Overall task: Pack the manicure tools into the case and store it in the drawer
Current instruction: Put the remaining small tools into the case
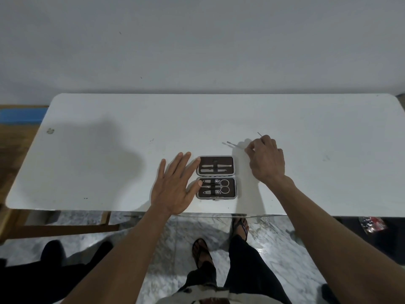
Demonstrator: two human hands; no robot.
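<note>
A small manicure case (216,177) lies open on the white table (109,150), near its front edge. Its dark lining holds clippers, scissors and a file under elastic straps. My left hand (175,185) lies flat beside the case's left side, fingers spread, with the fingertips touching its edge. My right hand (266,160) is to the right and behind the case, fingers pinched on a thin metal tool (260,134) whose tip sticks out past the knuckles. Two more slim metal tools (232,144) lie loose on the table just left of that hand.
A wall rises right behind the table. A wooden frame (65,227) shows under the table's left side. My feet in sandals (202,252) stand on a marble floor. A red and white packet (372,224) lies low at the right. No drawer is in view.
</note>
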